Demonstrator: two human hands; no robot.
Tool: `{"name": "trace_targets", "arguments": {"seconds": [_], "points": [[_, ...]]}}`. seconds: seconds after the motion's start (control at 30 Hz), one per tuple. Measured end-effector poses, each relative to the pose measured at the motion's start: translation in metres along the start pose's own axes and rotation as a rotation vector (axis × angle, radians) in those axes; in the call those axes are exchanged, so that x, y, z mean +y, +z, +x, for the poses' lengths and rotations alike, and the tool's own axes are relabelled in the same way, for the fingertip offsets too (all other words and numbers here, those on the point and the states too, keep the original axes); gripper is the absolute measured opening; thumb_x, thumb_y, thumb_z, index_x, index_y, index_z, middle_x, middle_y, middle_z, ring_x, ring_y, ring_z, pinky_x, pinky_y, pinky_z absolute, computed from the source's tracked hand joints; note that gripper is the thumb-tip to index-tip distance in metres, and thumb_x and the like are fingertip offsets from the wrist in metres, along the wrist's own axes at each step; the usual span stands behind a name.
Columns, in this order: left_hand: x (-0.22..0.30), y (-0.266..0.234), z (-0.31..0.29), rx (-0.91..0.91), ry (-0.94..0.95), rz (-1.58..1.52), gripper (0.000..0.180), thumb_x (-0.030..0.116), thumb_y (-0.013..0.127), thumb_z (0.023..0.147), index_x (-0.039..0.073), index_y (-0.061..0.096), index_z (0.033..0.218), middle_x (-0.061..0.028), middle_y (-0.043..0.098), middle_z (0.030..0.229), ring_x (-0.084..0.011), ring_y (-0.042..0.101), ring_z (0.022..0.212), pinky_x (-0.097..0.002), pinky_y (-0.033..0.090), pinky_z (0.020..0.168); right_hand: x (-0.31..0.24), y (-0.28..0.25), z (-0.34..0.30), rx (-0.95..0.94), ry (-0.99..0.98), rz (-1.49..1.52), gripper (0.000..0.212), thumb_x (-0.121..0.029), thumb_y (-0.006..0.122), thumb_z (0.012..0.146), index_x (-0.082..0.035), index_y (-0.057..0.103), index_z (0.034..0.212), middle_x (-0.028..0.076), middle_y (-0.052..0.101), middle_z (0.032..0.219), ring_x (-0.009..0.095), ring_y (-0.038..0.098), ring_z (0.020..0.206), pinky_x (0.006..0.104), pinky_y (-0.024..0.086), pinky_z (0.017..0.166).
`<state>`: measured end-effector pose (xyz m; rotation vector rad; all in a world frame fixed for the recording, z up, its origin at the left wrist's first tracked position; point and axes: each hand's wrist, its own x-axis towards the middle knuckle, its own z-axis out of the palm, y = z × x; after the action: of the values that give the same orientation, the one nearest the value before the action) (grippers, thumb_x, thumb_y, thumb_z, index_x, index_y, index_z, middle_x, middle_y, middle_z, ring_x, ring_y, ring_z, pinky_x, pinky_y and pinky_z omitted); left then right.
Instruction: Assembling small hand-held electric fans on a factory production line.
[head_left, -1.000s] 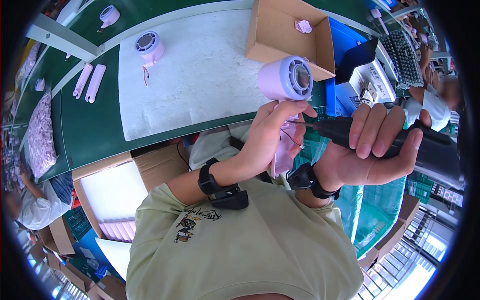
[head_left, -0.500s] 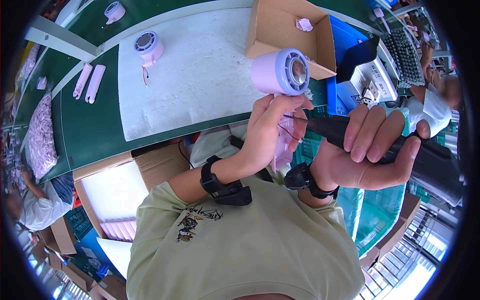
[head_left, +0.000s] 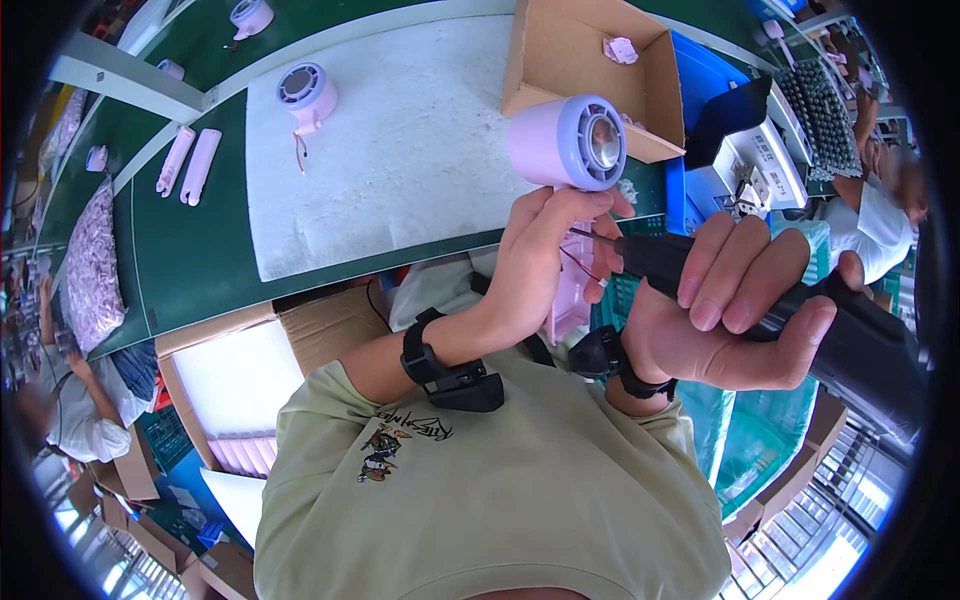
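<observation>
A pink handheld fan (head_left: 545, 143) with a lilac front ring is gripped below its round head by my left hand (head_left: 540, 235). Its handle shell (head_left: 570, 305) hangs open beneath my fingers, with thin wires showing. My right hand (head_left: 735, 300) is wrapped round a black electric screwdriver (head_left: 655, 262). The thin bit points left into the handle just under the fan head; the screw end is hidden by my left fingers. Another fan head (head_left: 308, 95) with loose wires lies on the white mat, left of my hands.
The white foam mat (head_left: 400, 130) covers part of the green table. A cardboard box (head_left: 570, 60) with pink parts stands behind the fan, beside a blue bin (head_left: 690, 70). Two pink handle shells (head_left: 202, 167) lie at the left. A bag of pink parts (head_left: 92, 265) leans farther left. Co-workers sit at both sides.
The surroundings have shifted slightly right in the view. Both hands keep their hold on the fan and the screwdriver, almost in the same pose.
</observation>
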<state>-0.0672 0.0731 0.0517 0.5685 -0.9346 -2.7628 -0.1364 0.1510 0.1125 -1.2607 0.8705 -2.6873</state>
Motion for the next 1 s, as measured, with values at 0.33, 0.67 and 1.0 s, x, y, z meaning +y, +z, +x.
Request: {"name": "trace_targets", "arguments": {"seconds": [0.33,0.67,1.0], "points": [[0.117,-0.052,0.076,0.118,0.012,0.688,0.042,0.033,0.058,0.089,-0.001,0.055,0.112,-0.0137,0.066,0.093,-0.0195,0.066,0.067,-0.0316,0.054,0.061,-0.031,-0.043,0.022,0.521,-0.052,-0.297,0.043,-0.026,0.043,0.097,0.001,0.039,0.131,-0.002,0.032,0.058,0.006,0.026,0.04,0.0214,0.023,0.039],[0.195,-0.132,0.195,0.64,0.542,1.393,0.067,0.048,0.061,0.086,-0.007,0.051,0.123,-0.0225,0.064,0.11,-0.0283,0.064,0.098,-0.0345,0.05,0.088,-0.017,-0.09,0.005,0.4,0.152,-0.719,0.039,-0.017,0.054,0.096,0.002,0.045,0.128,0.0,0.044,0.064,0.006,0.039,0.053,0.02,0.033,0.052],[0.267,-0.246,-0.084,0.685,0.293,1.834,0.039,0.025,0.075,0.076,-0.002,0.064,0.102,-0.0169,0.068,0.087,-0.027,0.066,0.082,-0.0343,0.052,0.076,-0.024,-0.136,0.043,0.486,0.105,-1.233,0.044,-0.023,0.061,0.094,0.005,0.049,0.126,0.009,0.06,0.083,0.016,0.058,0.083,0.0287,0.048,0.078]]}}
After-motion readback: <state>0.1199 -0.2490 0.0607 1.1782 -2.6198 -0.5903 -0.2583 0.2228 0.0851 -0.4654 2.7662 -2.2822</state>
